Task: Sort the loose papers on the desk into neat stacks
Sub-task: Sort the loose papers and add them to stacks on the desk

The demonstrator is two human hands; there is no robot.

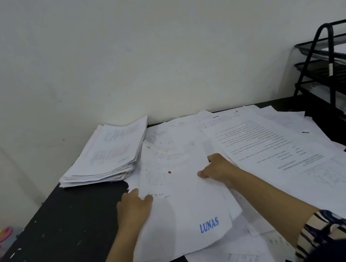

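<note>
Loose white papers (285,158) lie scattered over the right and middle of a black desk (55,240). On top sits a sheet stamped LUNAS in blue (184,208). My left hand (132,207) grips this sheet's left edge, thumb on top. My right hand (216,167) holds its right edge, fingers tucked under neighbouring sheets. A neat stack of papers (108,157) stands at the back left, against the wall.
A black wire paper tray rack (335,73) with several tiers holding papers stands at the right edge. A small black binder clip (305,132) lies on the sheets at right. A pink object (0,237) lies on the floor, left of the desk.
</note>
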